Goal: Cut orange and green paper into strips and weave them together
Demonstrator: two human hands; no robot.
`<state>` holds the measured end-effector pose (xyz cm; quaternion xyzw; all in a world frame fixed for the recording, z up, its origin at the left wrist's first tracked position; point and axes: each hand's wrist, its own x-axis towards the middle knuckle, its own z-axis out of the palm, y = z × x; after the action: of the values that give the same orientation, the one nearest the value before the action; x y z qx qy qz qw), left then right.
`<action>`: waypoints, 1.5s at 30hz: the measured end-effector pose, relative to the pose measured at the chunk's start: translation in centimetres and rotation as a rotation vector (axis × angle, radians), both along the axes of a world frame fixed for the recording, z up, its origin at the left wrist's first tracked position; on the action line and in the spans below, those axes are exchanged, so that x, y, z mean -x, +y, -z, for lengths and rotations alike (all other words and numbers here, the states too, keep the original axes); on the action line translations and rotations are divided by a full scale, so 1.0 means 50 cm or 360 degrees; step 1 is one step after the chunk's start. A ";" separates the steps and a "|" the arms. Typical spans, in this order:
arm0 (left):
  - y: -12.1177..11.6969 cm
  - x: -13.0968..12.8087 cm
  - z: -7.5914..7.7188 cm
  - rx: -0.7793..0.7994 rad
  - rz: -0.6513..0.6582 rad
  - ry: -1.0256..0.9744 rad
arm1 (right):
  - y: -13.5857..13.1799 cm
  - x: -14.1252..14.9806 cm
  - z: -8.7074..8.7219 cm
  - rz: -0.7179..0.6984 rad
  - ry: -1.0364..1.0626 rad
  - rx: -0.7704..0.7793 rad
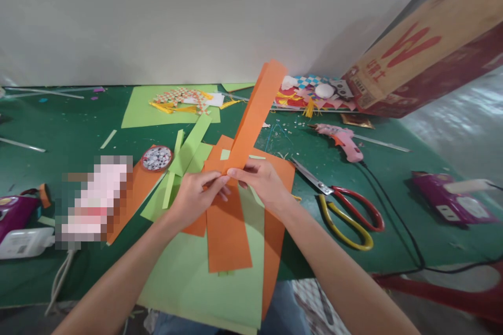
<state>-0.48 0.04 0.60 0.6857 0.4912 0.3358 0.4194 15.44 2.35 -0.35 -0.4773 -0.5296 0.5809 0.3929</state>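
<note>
Both my hands pinch the near end of a folded strip of orange paper [257, 110], which points up and away from me. My left hand [200, 193] is closed on it from the left, thumb and fingertips at the fold. From the right, my right hand [265, 180] grips the same end, its thumb beside the other. Below them lies a wide orange paper piece [228, 241] on a light green sheet [176, 282]. Green paper strips [192, 144] lie left of my hands. Scissors [326, 188] with red and yellow handles rest open at the right.
A pink glue gun [341, 141] trails a black cord on the right. Beyond it stand a paper bag [424, 47] and a purple power socket [451, 199]. A round tub of googly eyes [157, 158] and a white bottle [27, 242] are at left. Woven paper crafts [181, 99] lie at the back.
</note>
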 end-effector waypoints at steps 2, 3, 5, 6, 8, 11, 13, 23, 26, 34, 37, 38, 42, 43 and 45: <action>0.002 0.003 -0.002 -0.0002 0.0000 -0.0005 | 0.001 -0.002 -0.002 0.0006 -0.0022 0.0012; 0.004 0.004 -0.003 0.0016 -0.0010 -0.0008 | 0.002 -0.004 -0.003 0.0006 -0.0052 0.0025; 0.007 0.008 -0.006 0.0084 -0.0039 -0.0005 | 0.005 -0.009 -0.005 0.0019 -0.0139 0.0050; 0.008 0.010 -0.007 0.0130 -0.0061 0.0004 | 0.007 -0.012 -0.006 0.0045 -0.0173 0.0056; 0.004 0.014 -0.008 0.0226 -0.0117 0.0033 | 0.011 -0.018 -0.008 0.0121 -0.0199 0.0031; -0.018 0.022 -0.008 0.0355 -0.0207 0.0085 | 0.009 -0.022 -0.013 0.0303 -0.0259 -0.0151; -0.044 0.028 -0.008 0.0505 -0.0231 0.0150 | 0.003 -0.020 -0.016 0.0372 -0.0369 -0.0332; -0.114 0.011 -0.028 0.0173 -0.0224 0.1314 | -0.027 0.009 0.024 -0.0622 -0.0938 -0.1099; -0.113 0.004 -0.037 0.0193 -0.0136 0.1546 | -0.033 0.006 0.037 -0.0687 -0.1001 -0.1228; -0.112 0.005 -0.032 0.0130 -0.0114 0.1626 | -0.047 0.005 0.042 -0.0671 -0.1109 -0.1232; -0.111 0.002 -0.036 0.0157 -0.0037 0.1738 | -0.059 0.008 0.038 -0.0650 -0.1167 -0.1162; -0.110 0.001 -0.038 0.0170 -0.0002 0.1793 | -0.065 0.010 0.036 -0.0634 -0.1191 -0.1135; -0.110 -0.007 -0.045 0.0209 0.0084 0.1916 | -0.088 0.021 0.025 -0.0552 -0.1342 -0.1072; -0.110 -0.008 -0.047 0.0219 0.0088 0.1930 | -0.092 0.024 0.023 -0.0541 -0.1382 -0.1066; -0.111 -0.011 -0.048 0.0230 0.0092 0.1964 | -0.098 0.029 0.021 -0.0527 -0.1432 -0.1062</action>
<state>0.06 -5.49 3.02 0.7362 0.6458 -0.1681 0.1125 14.01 -2.55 -1.38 -0.4382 -0.8663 0.1765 0.1625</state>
